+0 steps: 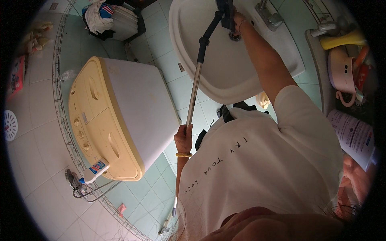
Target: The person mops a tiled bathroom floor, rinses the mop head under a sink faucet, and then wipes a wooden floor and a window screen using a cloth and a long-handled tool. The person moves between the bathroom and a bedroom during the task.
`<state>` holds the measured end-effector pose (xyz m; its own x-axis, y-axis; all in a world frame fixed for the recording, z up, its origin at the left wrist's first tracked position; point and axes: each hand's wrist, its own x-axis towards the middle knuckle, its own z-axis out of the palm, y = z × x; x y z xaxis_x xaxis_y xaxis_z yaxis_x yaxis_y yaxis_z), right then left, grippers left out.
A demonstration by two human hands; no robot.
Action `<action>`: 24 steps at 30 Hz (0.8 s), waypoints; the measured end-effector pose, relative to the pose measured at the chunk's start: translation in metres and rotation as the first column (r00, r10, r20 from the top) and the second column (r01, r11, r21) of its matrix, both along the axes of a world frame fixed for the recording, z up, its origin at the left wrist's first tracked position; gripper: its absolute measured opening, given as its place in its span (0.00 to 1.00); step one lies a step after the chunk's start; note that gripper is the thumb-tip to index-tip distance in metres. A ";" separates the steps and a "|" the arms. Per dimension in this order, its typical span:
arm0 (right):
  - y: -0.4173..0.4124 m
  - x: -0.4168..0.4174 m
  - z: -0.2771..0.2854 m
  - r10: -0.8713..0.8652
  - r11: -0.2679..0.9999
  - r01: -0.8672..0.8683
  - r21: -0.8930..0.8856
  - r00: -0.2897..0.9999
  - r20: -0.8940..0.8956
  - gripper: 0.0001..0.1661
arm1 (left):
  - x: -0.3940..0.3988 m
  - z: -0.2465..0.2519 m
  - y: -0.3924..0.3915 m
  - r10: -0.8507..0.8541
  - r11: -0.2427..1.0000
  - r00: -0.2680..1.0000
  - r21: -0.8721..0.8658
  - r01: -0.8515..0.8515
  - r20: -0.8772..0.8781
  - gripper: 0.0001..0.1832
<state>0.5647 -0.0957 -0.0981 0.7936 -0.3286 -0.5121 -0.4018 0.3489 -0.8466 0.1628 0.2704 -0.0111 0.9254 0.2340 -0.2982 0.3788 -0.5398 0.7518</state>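
My left hand (183, 140), with a yellow bangle at the wrist, is closed around the metal pole (194, 90) of a mop. The pole slants up through a dark jointed section to a dark mop head (226, 16), cut off by the top rim of the view. My right hand (240, 21) reaches over the white washbasin (223, 69) and grips the mop head's right side; its fingers are mostly hidden behind the head. Just below that hand lies the basin's drain (235, 36). The metal tap (271, 19) stands to the right of my right hand.
A twin-tub washing machine (126, 114) stands left, a white bottle (96, 171) on its edge. A shower head (70, 177) hangs nearby. At right, a shelf (315, 66) holds a pink cup (342, 70) and a yellow tube (340, 40). A laundry basket (125, 25) stands far left.
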 end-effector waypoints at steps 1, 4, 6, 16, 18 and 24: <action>-0.001 -0.002 -0.006 0.011 1.000 -0.011 -0.004 1.000 -0.003 0.31 | -0.001 -0.004 0.001 0.011 1.000 1.000 -0.027 -0.011 0.002 0.17; 0.001 -0.009 -0.018 0.029 1.000 -0.029 0.011 1.000 0.011 0.32 | 0.004 -0.006 -0.003 0.029 0.997 0.999 -0.072 -0.030 -0.017 0.17; -0.001 -0.007 -0.021 -0.012 0.995 0.013 0.096 1.000 -0.016 0.33 | 0.009 0.001 -0.007 0.024 0.998 0.998 -0.056 -0.027 -0.057 0.17; -0.018 -0.003 -0.021 -0.067 0.988 0.057 -0.146 0.996 -0.065 0.17 | 0.011 0.010 -0.002 0.061 0.955 0.981 -0.276 -0.110 -0.182 0.17; -0.031 0.008 -0.039 0.198 0.397 -0.256 -0.881 0.961 -0.191 0.16 | 0.014 0.016 -0.005 0.066 0.961 0.977 -0.252 -0.117 -0.201 0.17; -0.005 0.024 -0.012 -0.050 0.828 0.231 -0.510 0.938 0.344 0.28 | 0.015 0.017 -0.006 -0.040 0.997 0.996 -0.065 0.035 -0.076 0.19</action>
<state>0.5886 -0.1003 -0.1103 0.8012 -0.5972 0.0366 -0.0768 -0.1633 -0.9836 0.1774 0.2645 0.0060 0.9069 0.1776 -0.3822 0.4172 -0.5069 0.7543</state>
